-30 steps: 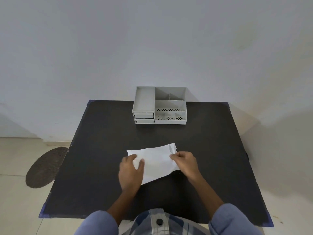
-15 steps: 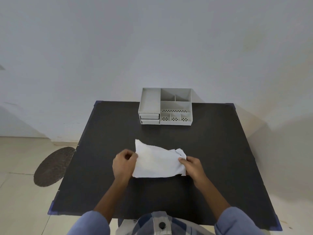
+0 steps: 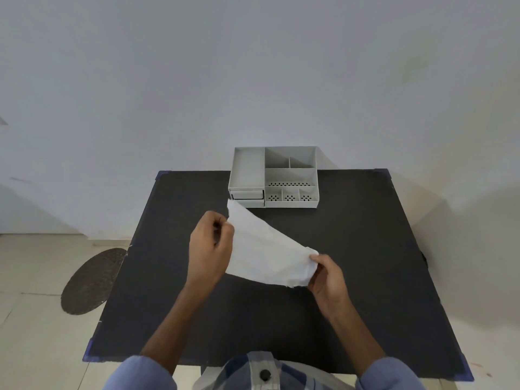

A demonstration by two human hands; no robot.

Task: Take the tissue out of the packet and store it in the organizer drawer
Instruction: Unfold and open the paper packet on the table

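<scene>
Head view: the white packet is lifted above the black table.
Left hand: pinching its upper end.
Right hand: clamped on its lower end.
Organizer: well beyond, drawers closed.
Advice: grip steady, open one end gently, avoid tearing the tissue.

I can read no text, label, brand, number or sign anywhere I look. The white packet between my hands shows a blank face, the grey organizer bears only rows of small holes, and the dark counter is unmarked.
</scene>
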